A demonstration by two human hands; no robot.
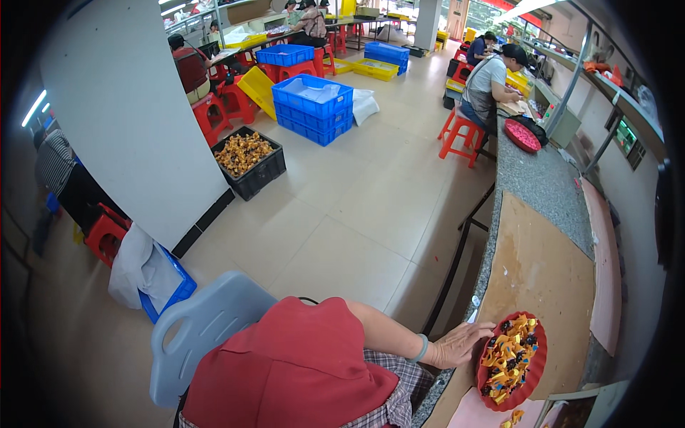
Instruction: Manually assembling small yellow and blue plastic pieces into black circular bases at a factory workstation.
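Near the front edge of the speckled tabletop (535,178): scalloped red dish (537,365), probably light, stiff; orange pieces (510,360), likely spillable; rim best held. Left hand (455,344) at rim, grip indeterminable.

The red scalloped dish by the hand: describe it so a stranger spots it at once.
Find the long speckled-grey bench at right, then the flat brown board on it. There sits the red scalloped dish, the left hand at its rim. Orange-yellow and dark pieces distinguish it from the farther round red dish of pink ones.
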